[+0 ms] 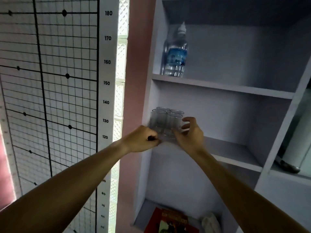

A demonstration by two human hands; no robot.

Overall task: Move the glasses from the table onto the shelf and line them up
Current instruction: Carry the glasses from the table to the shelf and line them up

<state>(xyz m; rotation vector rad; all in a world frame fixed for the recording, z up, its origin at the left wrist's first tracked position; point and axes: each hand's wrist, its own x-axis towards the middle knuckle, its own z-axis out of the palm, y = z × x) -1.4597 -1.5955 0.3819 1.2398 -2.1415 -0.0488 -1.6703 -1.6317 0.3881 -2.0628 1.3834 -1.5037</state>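
Several clear glasses (165, 122) stand upright in a tight cluster at the left end of the middle shelf (235, 153), two in front and two behind. My left hand (143, 140) is curled into a fist at the shelf's front left edge, just below the front left glass, with nothing visibly in it. My right hand (189, 133) is at the right side of the cluster with its fingers spread, close to the front right glass; I cannot tell if it touches it.
A water bottle (175, 52) stands at the left of the upper shelf (227, 86). A red book (171, 221) and a pale crumpled thing (210, 222) lie on the bottom shelf. A height-scale grid (50, 81) covers the wall to the left.
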